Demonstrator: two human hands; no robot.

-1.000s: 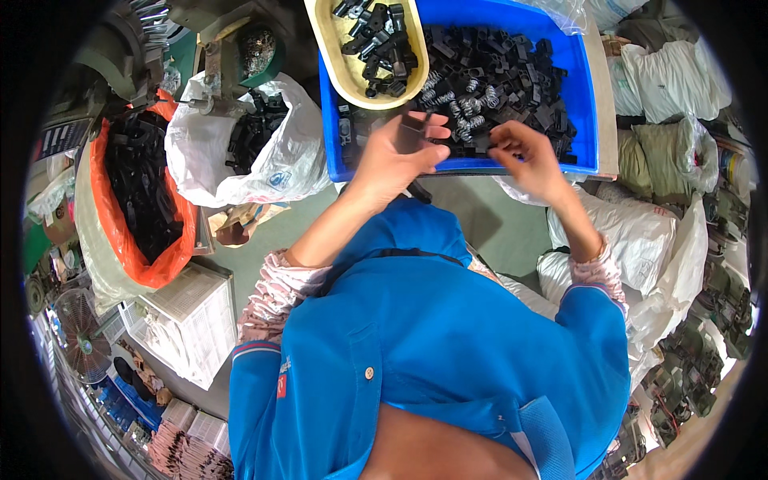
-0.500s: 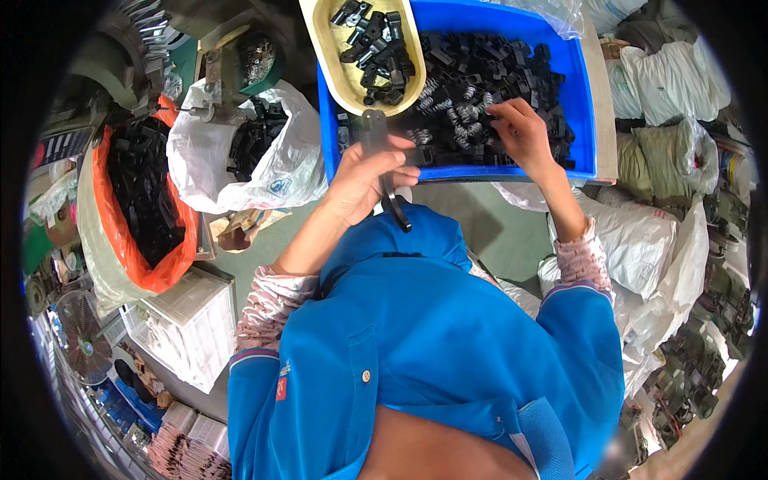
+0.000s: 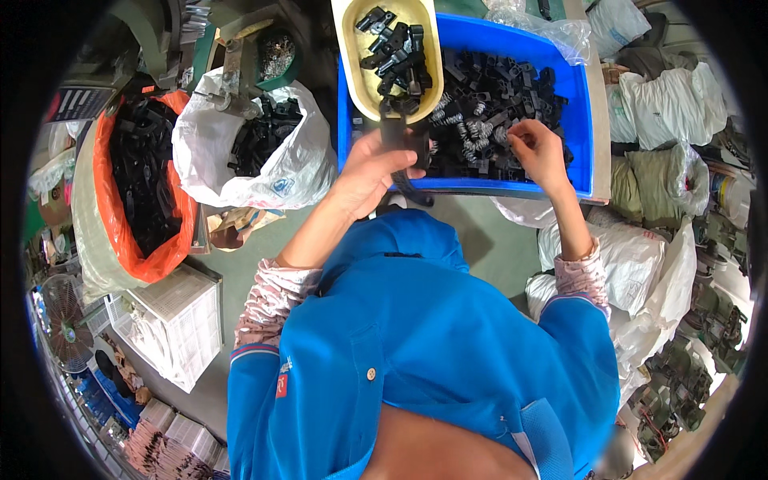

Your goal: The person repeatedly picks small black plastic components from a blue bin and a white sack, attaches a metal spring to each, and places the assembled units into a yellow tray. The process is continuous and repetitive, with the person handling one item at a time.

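My left hand (image 3: 370,172) is closed round a long black plastic part (image 3: 394,138) with a curved lower end. The part stands upright at the near rim of a yellow tray (image 3: 350,68), which holds small black and shiny metal pieces. Over a blue bin (image 3: 588,120), my right hand (image 3: 544,156) has thumb and forefinger pinched on a small coil spring (image 3: 502,134). Several loose springs (image 3: 477,132) lie beside it on a heap of black plastic pieces (image 3: 512,84) in the bin.
On the left stand a white sack (image 3: 200,152) and an orange-lined sack (image 3: 190,216), both holding black parts. A white plastic crate (image 3: 188,328) sits below them. Stuffed white sacks (image 3: 632,260) crowd the right. Clear plastic film (image 3: 552,32) hangs over the bin's far edge.
The bin and tray sit lower in view. My left hand has turned the black part and brought it against the tray's near end. My right hand has drawn slightly nearer with the spring.
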